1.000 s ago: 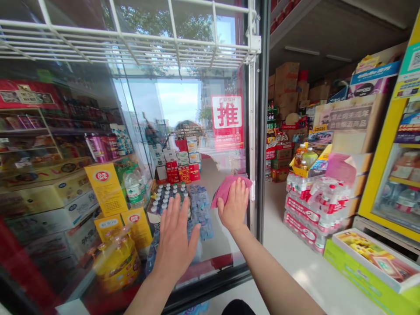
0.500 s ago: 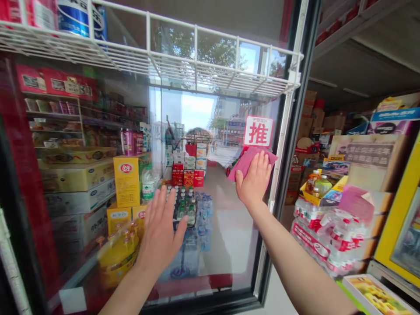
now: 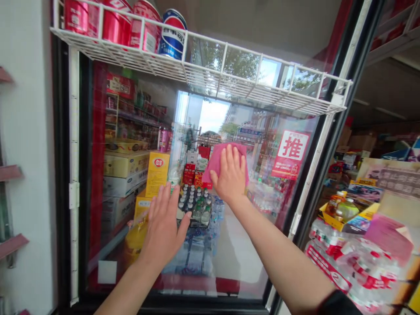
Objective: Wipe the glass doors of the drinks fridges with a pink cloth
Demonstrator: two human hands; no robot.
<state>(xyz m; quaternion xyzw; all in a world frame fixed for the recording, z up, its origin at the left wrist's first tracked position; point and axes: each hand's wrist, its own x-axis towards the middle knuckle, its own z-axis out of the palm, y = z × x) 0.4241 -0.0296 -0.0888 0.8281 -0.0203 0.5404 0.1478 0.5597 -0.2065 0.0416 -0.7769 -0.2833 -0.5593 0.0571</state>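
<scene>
Against the glass door (image 3: 243,245), my right hand (image 3: 229,175) presses a pink cloth (image 3: 213,164) flat, its fingers spread over the cloth near the middle of the pane. My left hand (image 3: 166,227) has its palm toward the glass at the lower left, fingers apart, with nothing in it; whether it touches the pane cannot be told. A red and white sticker (image 3: 291,151) is on the glass to the right of the cloth.
A white wire rack (image 3: 223,72) holding red cans (image 3: 117,24) and a blue can (image 3: 172,35) crosses the upper door. At right stand packs of bottles (image 3: 364,267) and a yellow open box (image 3: 348,216). A white wall (image 3: 28,109) borders the left.
The right hand and cloth have moved left across the glass, away from the sticker, which now shows its lower part. The view has shifted left, bringing the wall and more cans into sight.
</scene>
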